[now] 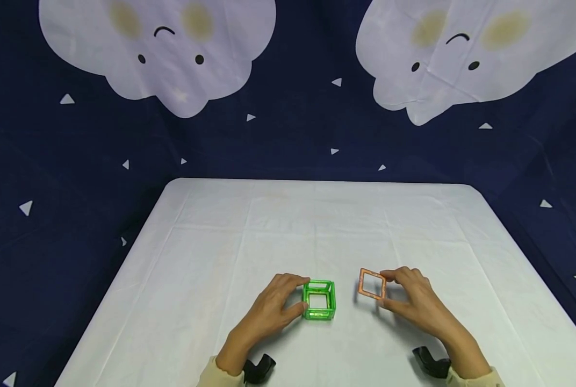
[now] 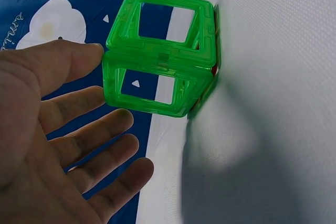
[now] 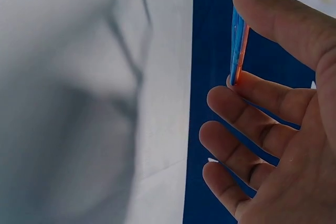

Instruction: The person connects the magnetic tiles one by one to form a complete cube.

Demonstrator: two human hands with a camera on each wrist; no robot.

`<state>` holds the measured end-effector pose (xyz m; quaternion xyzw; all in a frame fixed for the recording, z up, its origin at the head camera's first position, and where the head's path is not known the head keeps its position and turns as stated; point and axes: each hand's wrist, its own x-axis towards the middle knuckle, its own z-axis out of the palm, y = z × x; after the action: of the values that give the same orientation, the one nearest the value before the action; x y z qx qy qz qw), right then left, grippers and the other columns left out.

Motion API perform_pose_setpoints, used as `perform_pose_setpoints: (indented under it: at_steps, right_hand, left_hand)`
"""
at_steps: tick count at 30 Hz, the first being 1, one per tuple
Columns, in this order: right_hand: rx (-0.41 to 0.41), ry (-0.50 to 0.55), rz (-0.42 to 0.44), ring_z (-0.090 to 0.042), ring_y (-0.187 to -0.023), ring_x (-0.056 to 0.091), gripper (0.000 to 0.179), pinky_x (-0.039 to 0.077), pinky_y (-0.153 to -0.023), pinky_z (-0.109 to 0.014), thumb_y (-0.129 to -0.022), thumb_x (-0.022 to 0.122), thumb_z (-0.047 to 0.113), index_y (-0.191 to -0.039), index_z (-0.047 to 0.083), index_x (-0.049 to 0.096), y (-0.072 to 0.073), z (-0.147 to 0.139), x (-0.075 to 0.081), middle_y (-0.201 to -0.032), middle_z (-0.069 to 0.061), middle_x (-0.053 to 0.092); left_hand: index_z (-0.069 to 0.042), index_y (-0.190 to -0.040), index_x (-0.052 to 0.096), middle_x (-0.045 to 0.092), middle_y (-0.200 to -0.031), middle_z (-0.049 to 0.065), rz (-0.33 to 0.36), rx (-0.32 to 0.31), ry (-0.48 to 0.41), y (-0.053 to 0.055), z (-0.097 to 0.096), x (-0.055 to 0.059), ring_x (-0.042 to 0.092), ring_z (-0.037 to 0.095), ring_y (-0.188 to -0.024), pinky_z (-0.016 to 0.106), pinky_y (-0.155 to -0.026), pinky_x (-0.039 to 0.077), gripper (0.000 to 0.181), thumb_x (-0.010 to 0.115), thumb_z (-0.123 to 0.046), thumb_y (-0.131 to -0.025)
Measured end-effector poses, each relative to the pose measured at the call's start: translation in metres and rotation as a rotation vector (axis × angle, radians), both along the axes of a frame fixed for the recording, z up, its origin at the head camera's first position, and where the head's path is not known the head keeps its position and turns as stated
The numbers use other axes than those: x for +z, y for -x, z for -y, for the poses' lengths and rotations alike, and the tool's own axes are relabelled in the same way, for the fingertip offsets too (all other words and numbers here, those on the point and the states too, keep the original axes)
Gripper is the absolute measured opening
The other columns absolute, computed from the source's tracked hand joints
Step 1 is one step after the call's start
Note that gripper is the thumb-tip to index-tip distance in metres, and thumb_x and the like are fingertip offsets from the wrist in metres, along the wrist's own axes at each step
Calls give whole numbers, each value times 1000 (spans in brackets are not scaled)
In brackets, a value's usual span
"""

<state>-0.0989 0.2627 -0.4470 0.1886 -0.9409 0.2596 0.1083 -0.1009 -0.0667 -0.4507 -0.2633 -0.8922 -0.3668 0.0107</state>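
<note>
My left hand [image 1: 271, 307] holds a green cube of magnetic square tiles [image 1: 319, 314] by its left side, index finger at the far corner and thumb at the near one. In the left wrist view the cube [image 2: 163, 59] rests against the white tabletop, and the other fingers spread out below it. To the right, my right hand [image 1: 416, 302] pinches an orange square magnetic tile [image 1: 360, 281] between thumb and index finger, tilted above the table. Seen edge-on in the right wrist view, a blue layer [image 3: 236, 45] lies flat against the orange one.
A white cloth-covered table [image 1: 210, 231] lies under both hands. Behind it hangs a dark blue curtain [image 1: 288, 145] with white clouds and small triangles. Black wrist mounts [image 1: 259, 370] sit by both sleeves.
</note>
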Motion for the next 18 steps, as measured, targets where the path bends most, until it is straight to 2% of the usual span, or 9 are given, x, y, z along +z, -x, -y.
perform_pose_setpoints:
  at_steps: [11, 18]
  right_hand:
    - [13, 24, 55, -7, -97, 44, 50, 26, -83, -26, -71, 81, 29, -115, 16, 61, 2, 12, 9, -105, 9, 60]
    - [49, 36, 39, -7, -95, 45, 50, 27, -82, -25, -72, 80, 31, -116, 18, 61, 4, 24, 13, -105, 10, 60]
  left_hand:
    - [-18, -127, 56, 60, -120, -5, -5, -1, 0, 0, 1, 2, 51, 12, -115, 36, -97, 46, 44, 67, -25, -85]
    - [-18, -128, 56, 60, -120, -5, 10, -1, -4, -1, 2, 2, 51, 12, -115, 37, -97, 46, 44, 67, -25, -86]
